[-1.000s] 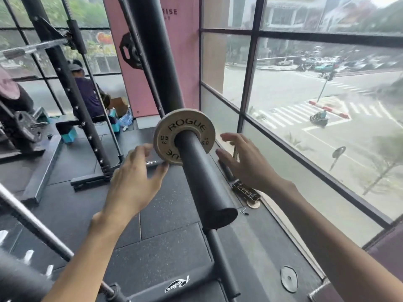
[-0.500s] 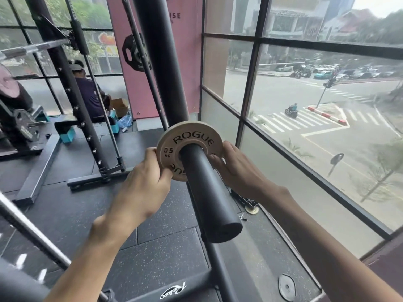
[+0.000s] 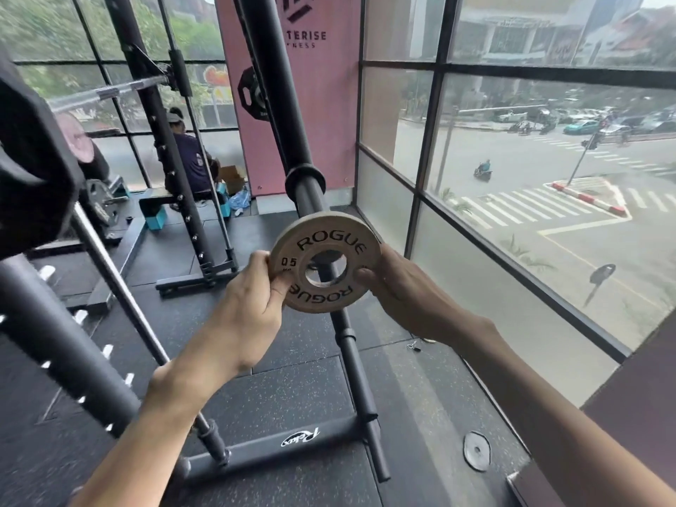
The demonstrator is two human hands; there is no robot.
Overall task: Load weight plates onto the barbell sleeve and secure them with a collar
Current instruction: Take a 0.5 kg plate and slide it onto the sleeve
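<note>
Pinching the small Rogue change plate (image 3: 325, 262) by opposite rims, left hand (image 3: 252, 305) and right hand (image 3: 395, 287) are closed on it, face toward the wearer, so the hole can be lined up. Beyond the fingertips stands the black barbell sleeve (image 3: 309, 197).

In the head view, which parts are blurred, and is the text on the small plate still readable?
Head view: the ROGUE plate between left hand and right hand is sharp and readable; the dark rack upright at near left is blurred; straight window frames bow from wide-angle distortion.
</note>
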